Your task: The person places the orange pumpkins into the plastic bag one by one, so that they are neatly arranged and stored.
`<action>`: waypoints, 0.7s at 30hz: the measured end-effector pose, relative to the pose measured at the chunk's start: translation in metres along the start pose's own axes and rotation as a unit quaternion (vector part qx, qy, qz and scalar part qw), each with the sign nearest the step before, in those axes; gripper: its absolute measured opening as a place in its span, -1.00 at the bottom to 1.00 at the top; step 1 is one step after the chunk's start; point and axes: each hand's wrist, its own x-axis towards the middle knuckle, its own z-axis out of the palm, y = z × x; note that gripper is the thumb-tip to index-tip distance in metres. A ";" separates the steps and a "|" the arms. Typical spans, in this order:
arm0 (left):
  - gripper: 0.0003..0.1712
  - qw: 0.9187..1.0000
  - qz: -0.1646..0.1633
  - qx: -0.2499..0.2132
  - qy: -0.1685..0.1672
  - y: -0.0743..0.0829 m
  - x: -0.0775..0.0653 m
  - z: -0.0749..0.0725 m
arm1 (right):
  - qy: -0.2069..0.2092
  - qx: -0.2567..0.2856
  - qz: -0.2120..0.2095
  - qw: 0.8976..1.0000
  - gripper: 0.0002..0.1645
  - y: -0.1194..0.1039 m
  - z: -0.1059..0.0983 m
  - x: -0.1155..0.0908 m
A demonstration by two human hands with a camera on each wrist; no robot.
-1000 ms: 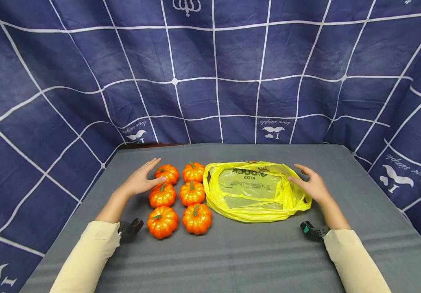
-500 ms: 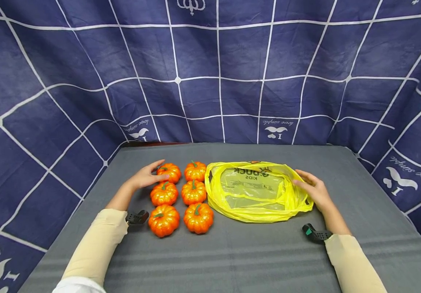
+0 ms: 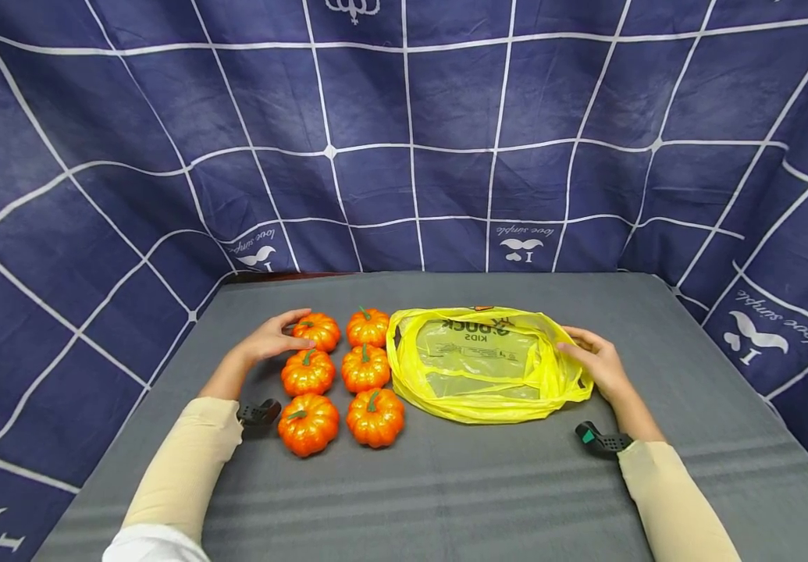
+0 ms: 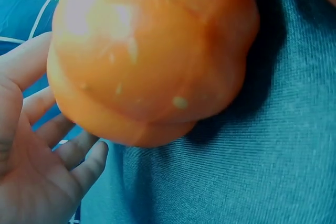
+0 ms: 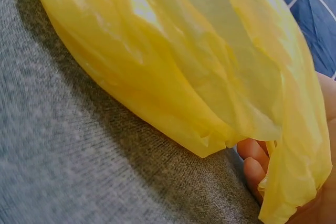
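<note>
Hand positions: left at pumpkin, right at bag

Left hand [image 3: 270, 341]: located left of frame centre, beside the upper-left orange pumpkin [image 3: 321, 331]; fingers apart, thumb extended across its lower edge. Firm contact: cannot tell. Five other pumpkins [image 3: 365, 368] complete two columns of three, left of centre. Right hand [image 3: 603, 368]: located right of centre; fingers bent round the right end of the yellow bag [image 3: 474, 410], which lies mouth open at centre-right on the grey cloth [image 3: 460, 492].

Cream sleeves [image 3: 182, 468], black perforated wrist straps [image 3: 613, 443]
</note>
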 end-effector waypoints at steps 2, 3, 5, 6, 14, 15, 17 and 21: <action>-0.11 1.000 0.000 -0.014 0.004 -0.002 0.000 0.000 | 0.000 -0.002 0.000 1.000 -0.36 0.000 0.000 0.000; -0.11 1.000 0.000 -0.021 0.005 -0.003 0.000 0.000 | -0.001 -0.003 0.000 1.000 -0.35 0.000 0.000 0.001; -0.12 0.999 -0.004 -0.034 0.012 -0.005 0.000 0.001 | -0.001 -0.007 0.001 1.000 -0.34 0.000 0.001 0.000; -0.12 0.999 -0.006 -0.039 0.015 -0.006 0.000 0.001 | -0.001 -0.007 0.001 1.000 -0.34 0.000 0.001 0.000; -0.15 0.997 -0.017 -0.057 0.053 -0.006 -0.003 0.003 | -0.006 0.001 0.002 1.000 -0.33 -0.001 0.002 0.000; -0.15 0.996 -0.018 -0.058 0.060 -0.005 -0.003 0.002 | -0.006 0.002 0.002 1.000 -0.33 -0.001 0.002 0.000; -0.15 0.995 -0.019 -0.062 0.071 -0.003 -0.002 0.001 | -0.005 0.002 0.004 1.000 -0.33 0.000 0.001 0.001; -0.15 0.994 -0.021 -0.056 0.093 0.003 -0.002 -0.001 | -0.001 -0.002 0.004 1.000 -0.34 0.002 0.000 0.001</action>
